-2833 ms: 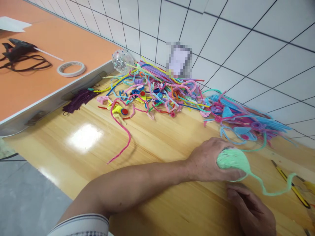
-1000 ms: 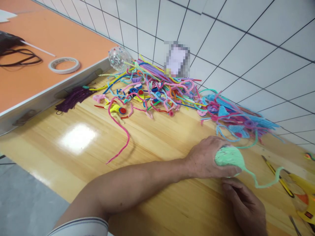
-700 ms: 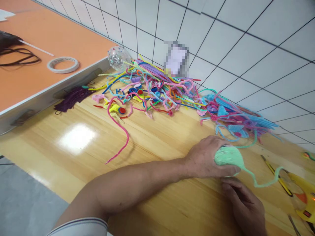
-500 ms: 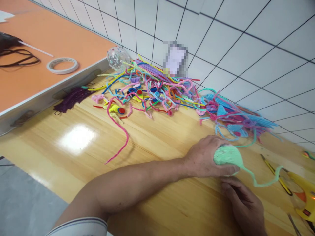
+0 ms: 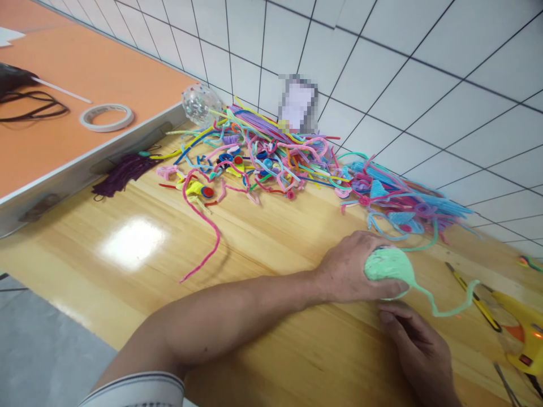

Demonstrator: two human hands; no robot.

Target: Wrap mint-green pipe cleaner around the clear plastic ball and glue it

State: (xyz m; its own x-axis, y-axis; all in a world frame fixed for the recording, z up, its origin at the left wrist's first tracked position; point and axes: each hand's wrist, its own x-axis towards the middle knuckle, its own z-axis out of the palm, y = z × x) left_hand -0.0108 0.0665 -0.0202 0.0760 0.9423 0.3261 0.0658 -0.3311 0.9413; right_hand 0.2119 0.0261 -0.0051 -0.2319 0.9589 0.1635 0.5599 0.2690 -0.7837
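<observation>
My left hand is wrapped round a ball covered in light green fuzzy strand, above the wooden table on the right. From the ball a loose green tail curls out to the right. Just below the ball is my right hand, its thumb and fingers pressed together near the ball's lower edge. Whatever those fingers pinch, if anything, is too hidden to make out.
A heap of coloured pipe cleaners lies along the tiled wall, with a phone and a clear dotted ball behind. At right are a yellow cutter, a yellow glue gun and scissors. Tape rests on the orange table.
Both hands and the green ball appear slightly further left and higher, as do the objects on the right, as the view shifts a little. The grip looks the same.
</observation>
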